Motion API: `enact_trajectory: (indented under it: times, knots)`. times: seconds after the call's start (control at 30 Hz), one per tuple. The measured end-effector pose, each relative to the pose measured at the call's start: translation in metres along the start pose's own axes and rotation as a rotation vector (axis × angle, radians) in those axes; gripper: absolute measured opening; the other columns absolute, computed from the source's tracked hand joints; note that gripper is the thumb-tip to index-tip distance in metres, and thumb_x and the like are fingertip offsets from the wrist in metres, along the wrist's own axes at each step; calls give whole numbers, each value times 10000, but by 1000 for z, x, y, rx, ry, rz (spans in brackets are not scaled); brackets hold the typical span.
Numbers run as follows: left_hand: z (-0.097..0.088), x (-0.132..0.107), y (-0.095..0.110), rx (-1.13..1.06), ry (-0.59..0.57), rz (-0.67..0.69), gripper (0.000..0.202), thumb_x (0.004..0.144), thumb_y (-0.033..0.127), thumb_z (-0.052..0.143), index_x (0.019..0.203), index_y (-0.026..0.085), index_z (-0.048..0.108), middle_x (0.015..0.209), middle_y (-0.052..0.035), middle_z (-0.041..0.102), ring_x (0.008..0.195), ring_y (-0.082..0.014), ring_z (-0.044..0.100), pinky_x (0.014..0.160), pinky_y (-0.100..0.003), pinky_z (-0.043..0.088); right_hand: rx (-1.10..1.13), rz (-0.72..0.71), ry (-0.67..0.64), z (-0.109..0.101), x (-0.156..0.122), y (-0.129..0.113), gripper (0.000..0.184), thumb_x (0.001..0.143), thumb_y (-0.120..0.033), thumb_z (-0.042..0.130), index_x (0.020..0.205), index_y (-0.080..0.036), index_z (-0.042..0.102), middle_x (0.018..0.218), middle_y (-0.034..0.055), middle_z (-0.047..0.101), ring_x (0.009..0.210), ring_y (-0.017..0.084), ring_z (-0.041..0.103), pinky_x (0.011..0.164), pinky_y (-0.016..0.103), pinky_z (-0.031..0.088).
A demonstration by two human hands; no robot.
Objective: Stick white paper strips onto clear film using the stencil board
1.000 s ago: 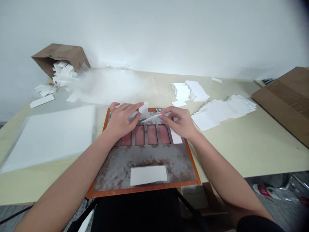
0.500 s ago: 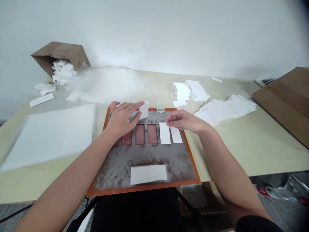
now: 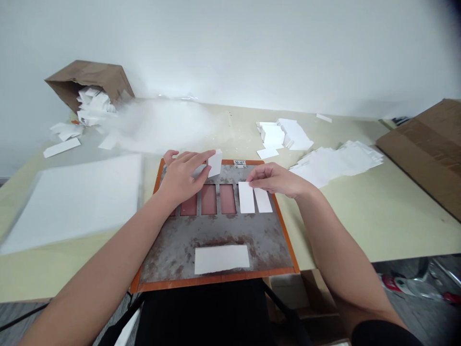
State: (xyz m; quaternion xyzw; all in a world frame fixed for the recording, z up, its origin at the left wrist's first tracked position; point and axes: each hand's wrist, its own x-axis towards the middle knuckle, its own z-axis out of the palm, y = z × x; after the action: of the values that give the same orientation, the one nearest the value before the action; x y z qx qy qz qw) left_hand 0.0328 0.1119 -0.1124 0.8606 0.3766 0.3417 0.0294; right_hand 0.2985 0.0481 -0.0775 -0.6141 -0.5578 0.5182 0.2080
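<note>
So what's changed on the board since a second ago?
Your right hand brought a white card rightward and toward you, laying it beside the rightmost card; whether the grip has released isn't clear. Your left hand still holds another white card, and the white strip stayed put.

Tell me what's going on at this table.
A person's bare left hand grips upright white paper above the far part of a flat grey orange-rimmed board; how many pieces, I can't tell. The right hand has its fingertips at the far end of a white rectangular card lying on the board. Another white card lies to its right, and reddish rectangular slots show to its left.
</note>
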Motion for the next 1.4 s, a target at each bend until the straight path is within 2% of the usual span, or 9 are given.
enact_trajectory:
  times: [0.57, 0.83, 1.0, 1.13, 1.2, 1.27, 1.33, 1.4]
  knots:
    - [1, 0, -1, -4, 35, 24, 292, 947, 259, 497, 1192, 272, 654, 936, -12, 754, 892, -197, 689, 996, -454, 273, -76, -26, 39, 2, -1, -1, 231, 714, -406, 713, 799, -194, 678, 680, -32, 551, 583, 93, 412, 543, 267, 284]
    - [1, 0, 0, -7, 28, 15, 293, 945, 263, 504, 1202, 285, 644, 933, -4, 754, 885, -196, 689, 996, -455, 273, -197, -87, 50, 2, 0, 0, 251, 720, -423, 717, 809, -189, 696, 768, 12, 615, 667, 135, 491, 593, 290, 354]
    - [1, 0, 0, -9, 20, 7, 303, 947, 264, 494, 1212, 294, 639, 941, -6, 752, 892, -200, 683, 1000, -460, 271, -208, -99, 85, 2, 0, 1, 341, 685, -414, 757, 948, -205, 699, 790, -5, 582, 674, 137, 522, 627, 301, 404]
    - [2, 0, 0, -15, 22, 9, 298, 940, 260, 507, 1204, 295, 640, 933, -3, 753, 889, -200, 682, 989, -461, 273, -223, -132, 64, 2, 0, 3, 310, 691, -422, 763, 893, -195, 701, 743, -18, 544, 625, 116, 483, 586, 287, 381]
    - [2, 0, 0, -14, 26, 11, 297, 943, 259, 502, 1205, 293, 638, 933, -3, 754, 888, -198, 683, 985, -460, 274, -229, -173, 61, 3, 0, 5, 286, 702, -420, 763, 863, -193, 695, 691, -33, 507, 587, 104, 447, 555, 277, 355]
    - [2, 0, -1, -11, 41, 30, 292, 947, 258, 503, 1201, 287, 644, 937, -4, 756, 880, -197, 686, 980, -456, 276, -212, -265, 119, 6, 2, 7, 262, 744, -412, 742, 882, -196, 688, 668, -44, 485, 547, 89, 407, 532, 270, 344]
    - [1, 0, 0, -8, 61, 68, 282, 946, 262, 516, 1190, 285, 657, 934, -3, 758, 869, -194, 690, 973, -449, 278, -222, -435, 262, 12, 4, 8, 234, 806, -386, 700, 960, -210, 689, 719, -32, 527, 522, 76, 386, 518, 266, 352]
    - [0, 0, 0, -8, 65, 119, 276, 944, 264, 527, 1181, 285, 667, 921, -1, 760, 862, -193, 693, 962, -443, 281, -298, -650, 428, 19, 6, 8, 253, 866, -343, 647, 1092, -236, 682, 857, 7, 601, 538, 78, 419, 518, 265, 384]
